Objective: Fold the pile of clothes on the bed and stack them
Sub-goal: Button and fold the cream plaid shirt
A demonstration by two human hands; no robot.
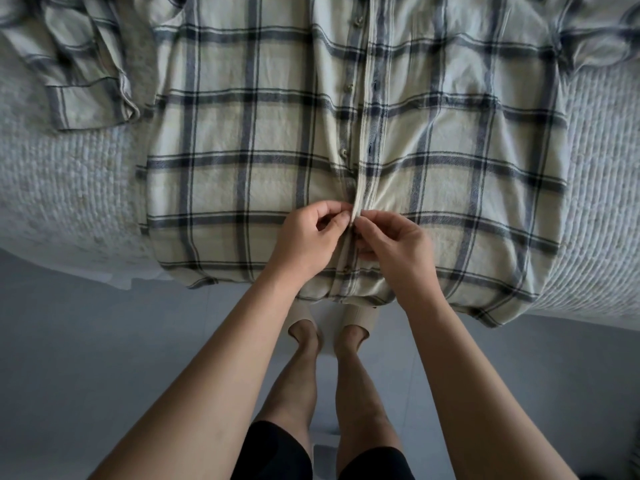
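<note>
A cream plaid shirt [263,133] with dark blue checks lies flat and front-up on the bed, its hem hanging over the near edge. Its button placket [363,109] runs down the middle, with several buttons undone above my hands. My left hand [308,233] pinches the left edge of the placket near the hem. My right hand [394,244] pinches the right edge beside it, fingertips almost meeting. One sleeve [79,74] lies crumpled at the upper left; the other sleeve [602,32] is bunched at the upper right.
The bed carries a pale quilted cover [62,188] that shows on both sides of the shirt. Below the bed edge is a grey floor [104,341], where my bare legs and feet [304,337] stand close against the bed.
</note>
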